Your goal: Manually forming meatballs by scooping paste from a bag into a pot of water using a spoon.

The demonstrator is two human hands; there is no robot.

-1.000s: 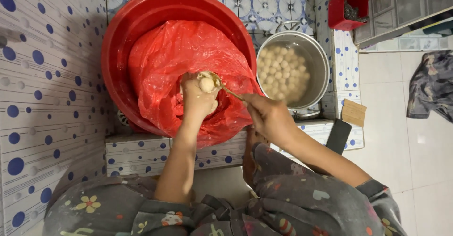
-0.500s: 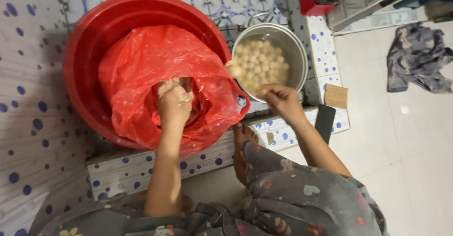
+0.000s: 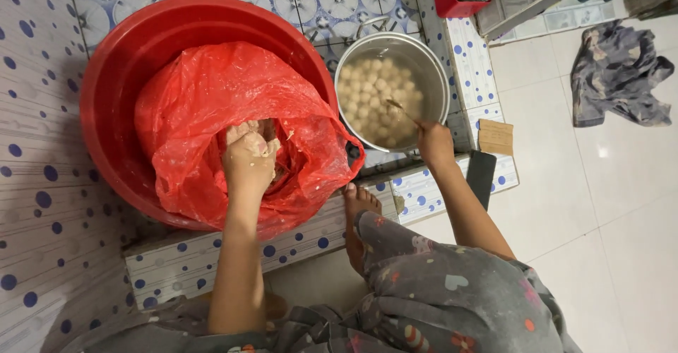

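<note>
Left hand (image 3: 248,157) curled, gripping paste inside red bag (image 3: 212,106) in basin (image 3: 113,78); right hand (image 3: 434,143) closed on spoon (image 3: 404,111) over pot (image 3: 431,70) at 2 o'clock; foot (image 3: 358,205) between.

Left hand (image 3: 248,154) in red bag (image 3: 205,106), right hand (image 3: 434,145) over pot (image 3: 434,78).

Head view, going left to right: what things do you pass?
Red basin → red bag with the left hand in it → pot of pale balls → right hand → cardboard piece → crumpled cloth.
</note>
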